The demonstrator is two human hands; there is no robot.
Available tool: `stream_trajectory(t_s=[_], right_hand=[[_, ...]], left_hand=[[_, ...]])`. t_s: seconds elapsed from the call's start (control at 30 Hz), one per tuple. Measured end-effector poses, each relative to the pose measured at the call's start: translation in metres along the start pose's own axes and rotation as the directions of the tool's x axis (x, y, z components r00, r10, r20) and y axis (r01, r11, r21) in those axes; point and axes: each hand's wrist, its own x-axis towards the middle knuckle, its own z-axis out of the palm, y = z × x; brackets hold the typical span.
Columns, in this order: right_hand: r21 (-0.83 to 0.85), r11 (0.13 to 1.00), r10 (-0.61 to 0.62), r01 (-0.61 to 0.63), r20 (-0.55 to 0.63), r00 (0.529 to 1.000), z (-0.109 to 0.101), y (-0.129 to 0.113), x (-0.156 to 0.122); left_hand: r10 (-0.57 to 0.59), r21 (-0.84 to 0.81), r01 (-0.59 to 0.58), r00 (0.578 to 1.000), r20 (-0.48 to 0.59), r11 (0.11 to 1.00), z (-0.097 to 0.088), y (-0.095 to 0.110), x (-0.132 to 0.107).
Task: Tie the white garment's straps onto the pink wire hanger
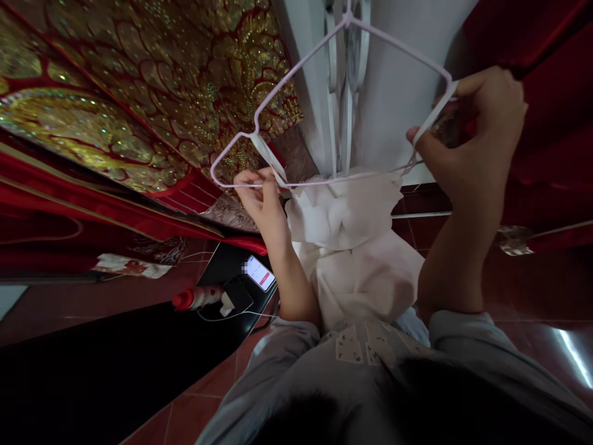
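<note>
apparently seating straps (267, 156) at the corners of the hanger (403, 49), left hand (269, 213) and right hand (486, 123) each pinch one, the white dress (356, 216) mostly below its bottom edge, probably calling next for even release.

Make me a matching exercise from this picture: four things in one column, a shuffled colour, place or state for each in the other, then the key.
Column one
1. Hanger
2. Garment
3. Phone
4. Bottle

Column two
A. Lies on the black surface with its screen lit
B. Has a red cap
C. Pale pink, with a thin frame
D. White, with one strap in the left hand and another in the right hand

Right pairs: 1-C, 2-D, 3-A, 4-B
</note>
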Motion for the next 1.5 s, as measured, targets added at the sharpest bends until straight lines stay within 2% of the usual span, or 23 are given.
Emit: stream_trajectory(t_s=[0.13,0.27,0.33,0.43,0.47,0.5,0.53,0.57,0.6,0.63,0.7,0.77,0.8,0.83,0.87,0.97,1.0,1.03,1.1,1.2,1.27,1.37,1.5], right_hand=[[-0.002,0.999,-0.051,0.051,-0.155,0.987,0.009,0.0,-0.001],[0.265,0.943,-0.115,0.201,-0.307,0.945,0.017,0.006,0.007],[0.361,0.893,-0.095,0.27,-0.435,0.895,0.018,0.0,0.006],[0.327,0.912,0.01,0.248,-0.621,0.784,0.015,-0.021,-0.011],[0.321,0.921,0.027,0.22,-0.617,0.786,0.015,-0.028,-0.02],[0.338,0.92,0.021,0.2,-0.552,0.834,0.015,-0.034,-0.03],[0.368,0.912,-0.017,0.179,-0.403,0.915,0.016,-0.038,-0.04],[0.402,0.903,-0.069,0.151,-0.21,0.975,0.019,-0.04,-0.049],[0.434,0.894,-0.121,0.106,0.007,0.993,0.023,-0.04,-0.058],[0.453,0.89,-0.166,0.046,0.228,0.959,0.028,-0.04,-0.066],[0.443,0.892,-0.21,-0.086,0.577,0.79,0.04,-0.038,-0.08],[0.422,0.886,-0.228,-0.191,0.757,0.613,0.049,-0.039,-0.089],[0.431,0.874,-0.244,-0.222,0.786,0.568,0.051,-0.041,-0.092],[0.464,0.854,-0.266,-0.234,0.776,0.572,0.051,-0.045,-0.093],[0.515,0.828,-0.288,-0.224,0.732,0.617,0.048,-0.049,-0.093],[0.636,0.768,-0.299,-0.079,0.464,0.834,0.034,-0.06,-0.084],[0.632,0.774,-0.267,-0.029,0.368,0.891,0.03,-0.061,-0.08],[0.609,0.793,-0.226,-0.005,0.302,0.926,0.026,-0.061,-0.075],[0.55,0.835,-0.161,-0.029,0.294,0.942,0.024,-0.057,-0.069],[0.503,0.859,-0.125,-0.092,0.38,0.916,0.032,-0.047,-0.069],[0.508,0.856,-0.102,-0.096,0.348,0.932,0.04,-0.044,-0.072],[0.526,0.846,-0.068,-0.087,0.268,0.961,0.052,-0.046,-0.077],[0.527,0.842,-0.036,-0.116,0.27,0.962,0.057,-0.048,-0.077]], left_hand=[[0.013,0.052,-0.015,0.999,0.034,0.999,-0.004,-0.001,0.002],[0.029,0.034,-0.03,0.999,0.019,0.999,-0.006,-0.007,0.003],[0.024,0.048,-0.025,0.999,0.025,0.999,-0.007,-0.011,0.002],[-0.024,0.104,0.021,0.999,0.029,0.994,-0.006,-0.017,-0.001],[-0.047,0.124,0.044,0.999,0.022,0.991,-0.005,-0.017,-0.001],[-0.067,0.139,0.065,0.998,0.012,0.988,-0.005,-0.017,-0.001],[-0.082,0.147,0.081,0.997,0.001,0.986,-0.004,-0.016,-0.001],[-0.089,0.149,0.09,0.996,-0.01,0.985,-0.003,-0.014,-0.002],[-0.091,0.146,0.092,0.996,-0.017,0.985,-0.002,-0.011,-0.002],[-0.089,0.137,0.091,0.996,-0.019,0.986,-0.002,-0.009,-0.002],[-0.089,0.119,0.09,0.996,-0.014,0.989,0.0,-0.003,-0.003],[-0.108,0.129,0.108,0.994,-0.008,0.986,0.002,0.003,-0.005],[-0.121,0.144,0.121,0.993,-0.009,0.982,0.003,0.004,-0.006],[-0.131,0.161,0.132,0.991,-0.011,0.978,0.004,0.006,-0.007],[-0.137,0.174,0.137,0.991,-0.012,0.975,0.004,0.006,-0.007],[-0.124,0.173,0.123,0.992,-0.005,0.977,0.004,0.007,-0.006],[-0.119,0.168,0.117,0.993,0.004,0.979,0.004,0.007,-0.006],[-0.117,0.162,0.113,0.993,0.015,0.98,0.003,0.007,-0.005],[-0.114,0.143,0.109,0.993,0.024,0.984,0.003,0.006,-0.004],[-0.119,0.101,0.117,0.993,0.008,0.988,0.003,0.007,-0.006],[-0.129,0.102,0.125,0.991,0.026,0.987,0.003,0.01,-0.009],[-0.168,0.154,0.147,0.977,0.128,0.977,-0.001,0.02,-0.015],[-0.259,0.305,0.174,0.929,0.266,0.936,-0.014,0.041,-0.02]])
